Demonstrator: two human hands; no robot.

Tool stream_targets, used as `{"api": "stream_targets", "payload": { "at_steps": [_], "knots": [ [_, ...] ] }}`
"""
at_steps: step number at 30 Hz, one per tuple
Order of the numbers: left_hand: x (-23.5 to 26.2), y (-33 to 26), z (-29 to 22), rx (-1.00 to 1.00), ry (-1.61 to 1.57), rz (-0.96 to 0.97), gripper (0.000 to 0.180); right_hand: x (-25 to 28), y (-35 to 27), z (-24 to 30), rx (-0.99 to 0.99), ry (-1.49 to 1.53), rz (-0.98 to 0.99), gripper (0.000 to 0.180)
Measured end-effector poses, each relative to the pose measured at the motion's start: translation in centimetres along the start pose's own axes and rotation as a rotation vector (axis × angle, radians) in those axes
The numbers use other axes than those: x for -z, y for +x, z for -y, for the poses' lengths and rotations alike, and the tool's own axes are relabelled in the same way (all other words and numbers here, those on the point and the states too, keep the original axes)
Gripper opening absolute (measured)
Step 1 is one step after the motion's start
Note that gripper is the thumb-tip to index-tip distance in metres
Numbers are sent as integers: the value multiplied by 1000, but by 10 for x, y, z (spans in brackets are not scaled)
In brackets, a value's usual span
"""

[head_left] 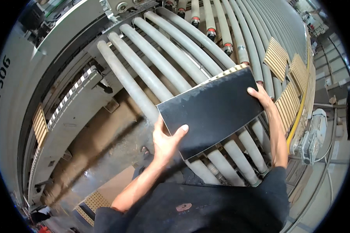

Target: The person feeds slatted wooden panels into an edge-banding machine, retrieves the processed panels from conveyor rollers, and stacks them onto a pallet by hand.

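Between my two hands is a rectangular black panel (216, 110), tilted over the rollers, with a pale ribbed edge along its far side. My left hand (168, 138) grips the near left corner, thumb lying on the black face and fingers hidden beneath. At the right end, my right hand (262, 97) holds the panel's edge, its thumb on top and the other fingers mostly out of sight. Below and beyond the panel run grey conveyor rollers (159, 58), partly covered by it.
Several slatted wooden panels (277, 58) lie on the rollers at the right, beside a yellow rail (300, 116). A motor (314, 132) stands at the far right. Another slatted piece (40, 125) rests on the big grey machine (7, 97) at left. Perforated boards (97, 200) lie low at left.
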State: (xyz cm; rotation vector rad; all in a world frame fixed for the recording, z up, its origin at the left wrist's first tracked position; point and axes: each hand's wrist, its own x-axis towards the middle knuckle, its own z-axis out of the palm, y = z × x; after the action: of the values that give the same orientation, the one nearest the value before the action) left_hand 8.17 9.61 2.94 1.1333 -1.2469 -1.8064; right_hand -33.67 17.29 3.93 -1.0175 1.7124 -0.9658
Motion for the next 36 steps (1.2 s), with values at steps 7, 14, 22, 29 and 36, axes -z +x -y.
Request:
{"api": "stream_targets", "payload": {
  "at_steps": [7,14,22,29,36],
  "knots": [
    [-3,-11,-17,-569,146,259,115,9,-113,-121,549,278,-433,95],
    [14,40,37,-177,-17,565,104,-32,-153,-156,546,262,-601,81],
    [-5,29,36,-821,319,468,127,-43,-148,-132,522,188,-593,67],
    [6,25,41,-850,157,335,114,-76,-146,-107,481,154,-570,69],
    [85,-45,28,-804,184,146,124,-127,-156,-50,394,167,-531,74]
  ]
}}
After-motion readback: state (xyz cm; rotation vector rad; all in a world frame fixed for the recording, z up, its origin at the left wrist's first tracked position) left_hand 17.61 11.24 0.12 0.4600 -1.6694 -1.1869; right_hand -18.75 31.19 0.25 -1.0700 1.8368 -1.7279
